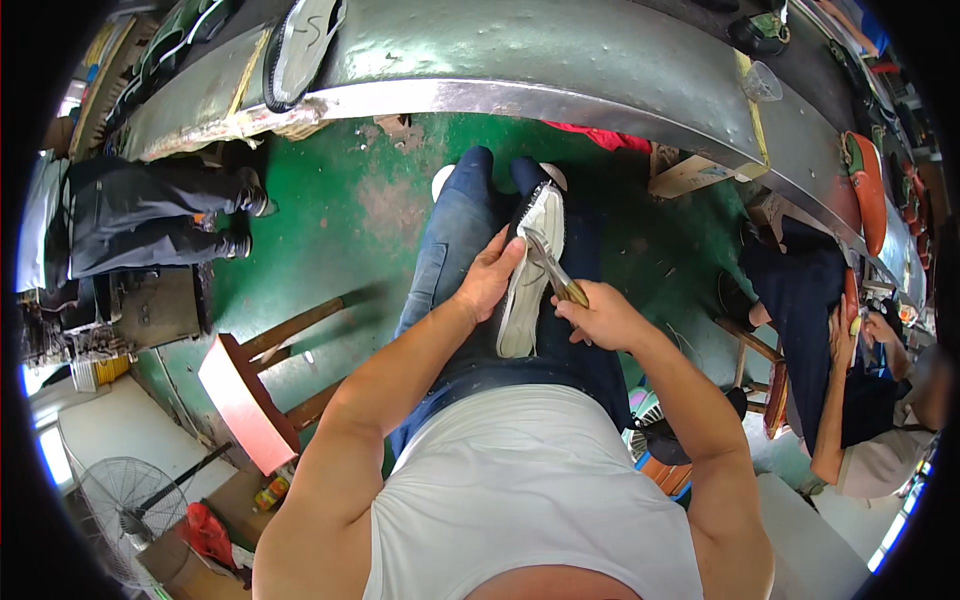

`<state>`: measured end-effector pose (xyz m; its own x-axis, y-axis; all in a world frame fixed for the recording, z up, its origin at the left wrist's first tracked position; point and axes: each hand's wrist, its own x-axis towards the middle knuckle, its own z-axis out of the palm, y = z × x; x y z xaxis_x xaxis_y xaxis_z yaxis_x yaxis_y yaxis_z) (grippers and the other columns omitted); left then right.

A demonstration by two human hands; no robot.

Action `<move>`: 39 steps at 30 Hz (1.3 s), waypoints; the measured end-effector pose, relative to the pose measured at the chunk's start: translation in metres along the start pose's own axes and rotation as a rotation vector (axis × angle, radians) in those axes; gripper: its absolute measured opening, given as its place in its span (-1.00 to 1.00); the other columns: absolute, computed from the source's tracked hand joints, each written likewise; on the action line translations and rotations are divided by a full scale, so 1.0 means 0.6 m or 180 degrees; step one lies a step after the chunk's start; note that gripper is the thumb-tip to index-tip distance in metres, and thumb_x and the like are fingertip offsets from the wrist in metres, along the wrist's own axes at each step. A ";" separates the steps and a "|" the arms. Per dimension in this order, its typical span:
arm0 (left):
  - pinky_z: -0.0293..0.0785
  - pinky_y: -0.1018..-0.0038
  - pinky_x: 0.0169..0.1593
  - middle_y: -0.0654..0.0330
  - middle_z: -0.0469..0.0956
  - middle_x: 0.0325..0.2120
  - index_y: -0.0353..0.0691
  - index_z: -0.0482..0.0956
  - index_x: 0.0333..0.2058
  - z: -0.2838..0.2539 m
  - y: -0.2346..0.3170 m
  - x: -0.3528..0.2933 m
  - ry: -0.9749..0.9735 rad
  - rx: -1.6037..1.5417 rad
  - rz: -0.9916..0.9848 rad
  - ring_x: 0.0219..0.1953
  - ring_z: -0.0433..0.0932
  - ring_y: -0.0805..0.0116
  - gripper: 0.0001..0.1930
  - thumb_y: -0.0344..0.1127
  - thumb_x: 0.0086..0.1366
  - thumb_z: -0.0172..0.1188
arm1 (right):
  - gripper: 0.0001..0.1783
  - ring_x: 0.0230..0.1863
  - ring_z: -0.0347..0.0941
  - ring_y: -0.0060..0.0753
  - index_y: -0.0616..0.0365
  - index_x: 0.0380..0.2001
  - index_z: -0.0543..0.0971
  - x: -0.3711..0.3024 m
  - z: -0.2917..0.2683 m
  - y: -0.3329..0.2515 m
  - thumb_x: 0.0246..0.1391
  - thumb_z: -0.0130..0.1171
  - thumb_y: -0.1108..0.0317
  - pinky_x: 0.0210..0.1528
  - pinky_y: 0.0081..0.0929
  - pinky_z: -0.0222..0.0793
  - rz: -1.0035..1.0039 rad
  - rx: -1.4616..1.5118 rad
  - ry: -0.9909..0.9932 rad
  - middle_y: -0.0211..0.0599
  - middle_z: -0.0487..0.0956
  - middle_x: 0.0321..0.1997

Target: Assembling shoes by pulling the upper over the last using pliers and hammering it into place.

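A shoe (520, 322) lies bottom up along my lap, its pale underside facing me and a dark upper edge showing round the toe. My left hand (488, 277) is closed on the shoe's left side, with the thumb on the underside. In my right hand (606, 318) is a pair of pliers (549, 262), gripped by its yellowish handles. The metal jaws rest at the middle of the underside, close to my left thumb. Whether they pinch any material cannot be made out.
A metal-topped bench (520, 50) spans the far side, bearing another upturned shoe (303, 55), a clear cup (762, 82) and an orange shoe (866, 195). A wooden stool (250, 400) stands left. One person (160, 215) stands left; another (850, 400) works at right.
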<state>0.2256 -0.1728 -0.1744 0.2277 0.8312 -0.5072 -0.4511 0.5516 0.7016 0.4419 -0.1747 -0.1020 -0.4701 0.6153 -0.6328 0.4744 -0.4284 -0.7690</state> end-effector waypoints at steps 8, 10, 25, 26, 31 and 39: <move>0.48 0.41 0.07 0.20 0.57 0.00 -0.17 0.33 0.31 0.018 0.007 -0.001 0.0381 0.0152 -0.0258 -0.02 0.54 0.40 -0.40 0.03 0.43 0.13 | -0.71 -0.56 0.36 -0.64 0.19 -0.27 0.54 0.027 0.084 0.067 0.30 0.12 0.15 -0.65 -0.64 0.17 0.0112 0.1544 0.0490 -0.39 0.55 -0.45; 0.48 0.41 0.07 0.19 0.57 -0.01 -0.18 0.34 0.30 0.028 0.023 0.001 0.0337 0.0179 -0.0372 -0.02 0.54 0.39 -0.41 0.02 0.43 0.13 | -0.70 -0.43 0.45 -0.60 0.20 -0.18 0.53 0.029 0.070 0.077 0.30 0.15 0.15 -0.66 -0.71 0.14 0.0285 0.2248 0.0093 -0.36 0.56 -0.37; 0.52 0.33 0.03 0.02 0.60 -0.07 -0.37 0.45 0.13 0.058 0.046 0.022 0.0513 0.2114 -0.0452 -0.07 0.59 0.29 -0.44 -0.09 0.29 0.26 | -0.50 -0.47 0.59 -0.31 0.31 -0.37 0.50 0.028 -0.064 -0.018 0.40 -0.10 0.03 -0.36 -0.30 0.47 -0.0535 -0.1452 0.0482 -0.16 0.59 -0.51; 0.52 0.33 0.03 0.02 0.60 -0.07 -0.37 0.45 0.13 0.054 0.044 0.023 0.0526 0.2116 -0.0435 -0.07 0.59 0.29 -0.44 -0.09 0.29 0.26 | -0.52 -0.51 0.58 -0.23 0.30 -0.40 0.48 0.023 -0.072 -0.038 0.38 -0.08 0.06 -0.34 -0.27 0.48 -0.0307 -0.1232 0.0388 -0.12 0.59 -0.51; 0.48 0.29 0.13 -0.12 0.54 0.05 -0.42 0.31 0.26 0.019 0.036 0.048 0.0316 0.1946 -0.0655 0.08 0.56 0.13 -0.23 -0.03 0.23 0.30 | -0.56 -0.50 0.58 -0.25 0.30 -0.41 0.49 0.013 -0.062 -0.010 0.36 -0.02 0.09 -0.34 -0.30 0.49 -0.0394 -0.1205 0.0427 -0.15 0.60 -0.51; 0.52 0.26 0.11 0.07 0.59 -0.02 -0.28 0.41 0.14 -0.001 0.056 0.053 -0.0341 0.1221 -0.1123 -0.02 0.60 0.25 -0.47 -0.21 0.27 0.33 | -0.53 -0.11 0.60 -0.15 0.42 0.06 0.48 -0.079 -0.026 0.045 0.15 0.19 0.32 -0.02 -0.25 0.49 -0.1314 -0.1969 0.0117 0.07 0.62 -0.14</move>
<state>0.2172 -0.1276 -0.1671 0.4045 0.5819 -0.7055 0.0123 0.7679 0.6405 0.4887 -0.2051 -0.0915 -0.6808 0.6719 -0.2917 0.6021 0.2865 -0.7452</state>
